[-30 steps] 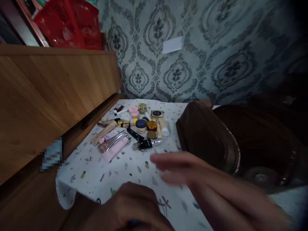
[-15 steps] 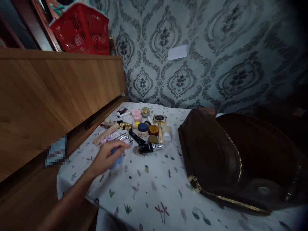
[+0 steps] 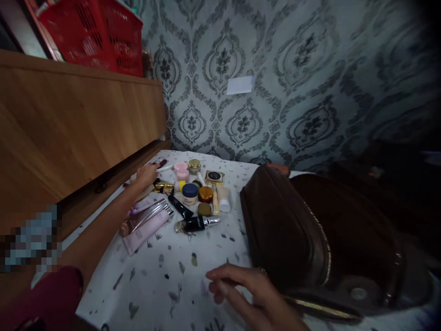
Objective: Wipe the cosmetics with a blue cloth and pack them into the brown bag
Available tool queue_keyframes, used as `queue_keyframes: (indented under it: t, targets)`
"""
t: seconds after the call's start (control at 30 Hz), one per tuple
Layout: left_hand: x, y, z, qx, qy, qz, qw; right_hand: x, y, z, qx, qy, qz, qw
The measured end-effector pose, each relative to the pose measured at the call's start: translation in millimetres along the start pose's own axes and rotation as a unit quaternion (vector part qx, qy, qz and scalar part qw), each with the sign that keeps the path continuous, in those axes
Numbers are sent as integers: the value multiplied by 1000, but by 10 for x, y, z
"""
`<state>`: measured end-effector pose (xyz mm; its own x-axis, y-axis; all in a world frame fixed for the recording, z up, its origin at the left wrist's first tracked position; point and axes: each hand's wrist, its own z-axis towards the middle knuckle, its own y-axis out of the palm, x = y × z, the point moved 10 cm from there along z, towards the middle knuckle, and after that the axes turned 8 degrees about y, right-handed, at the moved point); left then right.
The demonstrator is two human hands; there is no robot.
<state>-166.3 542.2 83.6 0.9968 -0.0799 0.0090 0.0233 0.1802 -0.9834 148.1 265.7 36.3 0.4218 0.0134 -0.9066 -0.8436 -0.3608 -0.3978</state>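
Observation:
My left hand (image 3: pixel 147 175) reaches to the far left of the cosmetics, at a small dark red tube (image 3: pixel 163 163) and a thin white stick (image 3: pixel 165 168). Its fingers are mostly hidden, so a grip does not show. Low over the cloth hovers my right hand (image 3: pixel 241 287), fingers apart and holding nothing, left of a brown leather bag (image 3: pixel 275 230). A pale pink tube (image 3: pixel 146 232) lies beneath my left forearm's right side. Near it are a black tube (image 3: pixel 181 207), a black bottle with silver cap (image 3: pixel 196 224) and a blue-lidded jar (image 3: pixel 189 194).
Pink jars (image 3: pixel 182 174), a gold-lidded jar (image 3: pixel 194 166), a compact (image 3: pixel 214 177) and a cream tube (image 3: pixel 224 200) sit on the patterned cloth (image 3: pixel 193 285). A wooden cabinet (image 3: pixel 86 119) bearing a red basket (image 3: pixel 99 41) borders the left; wallpaper backs everything.
My left hand has moved away from the near tubes to the far left of the cosmetics. The pale pink tube is uncovered. My right hand has come into view, and the camera has turned slightly right.

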Motion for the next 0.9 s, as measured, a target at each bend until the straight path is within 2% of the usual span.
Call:
queue_keyframes:
  t: [0.1,0.23,0.3,0.5,0.6,0.7,0.9]
  targets:
    - [-1,144,206,-32,-4,32,999,-115,238,288,-41,-11,8,999]
    - [-96,246,313,-56,-19,60,996,-260,467,524,-73,-41,9,996]
    - [-153,275,318,-65,-24,63,996,-213,551,589,-84,-44,16,995]
    - [-284,265,292,-90,-13,30,995,137,610,661,-59,-9,97,994]
    - [-339,145,326,-61,-17,5,998,158,631,649,-68,-6,122,990]
    - [-406,53,394,-15,-54,-1,998,135,637,639,-77,-11,139,987]
    - [-464,176,486,12,-114,-23,993,120,598,645,-73,-22,114,991]
